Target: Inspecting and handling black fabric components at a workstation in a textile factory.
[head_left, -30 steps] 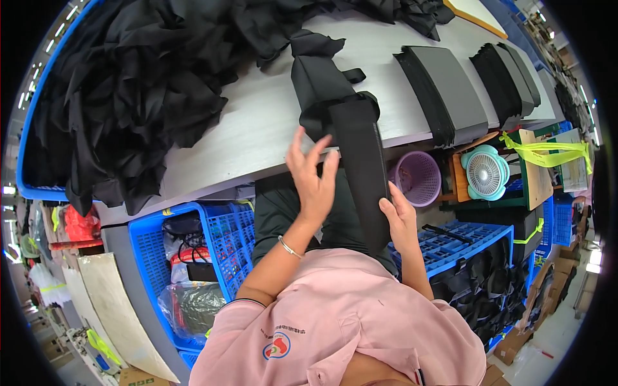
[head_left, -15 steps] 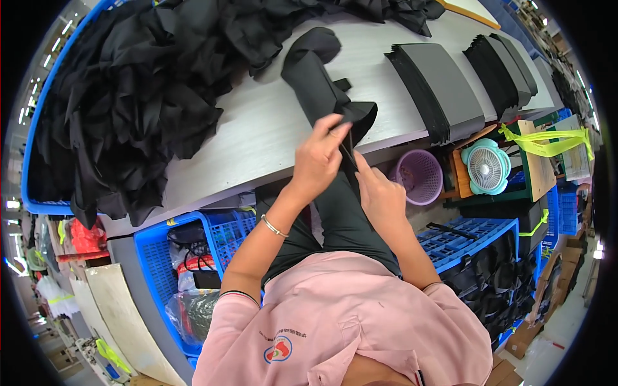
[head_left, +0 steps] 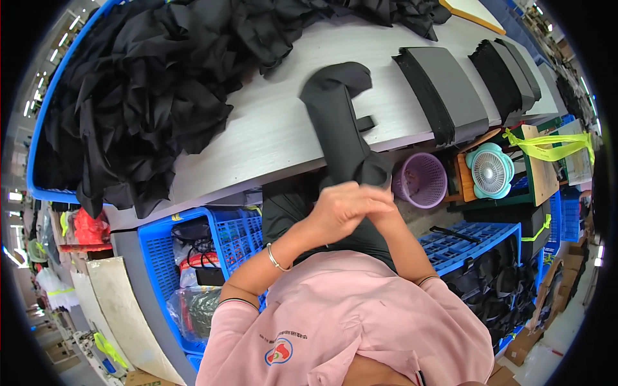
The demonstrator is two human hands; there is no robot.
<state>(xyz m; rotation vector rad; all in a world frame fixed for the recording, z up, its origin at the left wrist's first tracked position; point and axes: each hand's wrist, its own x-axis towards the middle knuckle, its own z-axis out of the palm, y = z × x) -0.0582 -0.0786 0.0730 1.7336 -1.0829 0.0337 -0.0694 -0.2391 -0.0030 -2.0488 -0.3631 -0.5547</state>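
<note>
**Both hands clasped on a black fabric piece at the desk edge**

A large heap of black cloth [head_left: 148,96] covers the left part of the grey desk [head_left: 257,128] and spills over its near edge. To the right lie two stacks of flat grey-and-black pieces [head_left: 444,90], side by side, one nearer the far right end [head_left: 508,64]. Below the desk stand a blue crate [head_left: 193,257] with bags and odds inside, a purple basket [head_left: 420,180], a small teal fan [head_left: 490,172] and another blue crate [head_left: 476,241] holding dark items.

The lower end of the long black fabric piece [head_left: 338,128] disappears behind the hands, so how it is folded there cannot be made out. The right hand [head_left: 380,209] is mostly covered by the left hand [head_left: 344,206]; its fingers are hard to see.

The fabric piece lies across the desk from its middle to the near edge and hangs over toward the person. The left hand, a thin bracelet [head_left: 275,258] on its wrist, is curled shut around the hanging end. The right hand presses against it from the right, apparently closed on the same end.
</note>
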